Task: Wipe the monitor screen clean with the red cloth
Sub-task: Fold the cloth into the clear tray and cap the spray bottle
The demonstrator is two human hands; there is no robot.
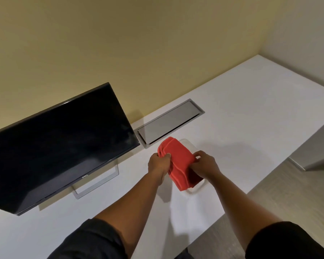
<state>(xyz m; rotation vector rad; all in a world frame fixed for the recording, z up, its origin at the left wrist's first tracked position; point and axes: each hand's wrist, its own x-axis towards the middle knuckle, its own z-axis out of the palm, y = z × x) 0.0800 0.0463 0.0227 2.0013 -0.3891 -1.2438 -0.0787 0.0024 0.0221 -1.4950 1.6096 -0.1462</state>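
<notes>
Black flat-panel monitor with dark screen [58, 146] sits far left on the white matte surface [251, 113], tilted in this wide-angle view, its left side cut by the frame edge; it stands on an open silver rectangular stand [99, 182]. Screen is off, no cloth contact with it. Right bottom corner of the monitor ends just beside a brushed-metal rectangular cable hatch [169, 123] set flush into the surface near the beige back wall [120, 43]. Left hand [158, 163] is just right of the monitor's lower edge, fingers clenched on the near-left edge of the folded red cloth [178, 163]. Cloth is held between both hands, well clear of the screen, over a clear rounded-rectangle tray or lid [196, 189]; can't tell if cloth touches it. Right hand [206, 165] pinches the cloth's right edge, fingers closed on the fabric. Both forearms bare, dark short sleeves [94, 240] at bottom of frame. Right of the hands the surface is open all the way to the corner where the beige wall meets a grey-white side wall [297, 34]. The surface's front edge runs diagonally at lower right, with grey wood-grain floor [269, 199] beyond it.
</notes>
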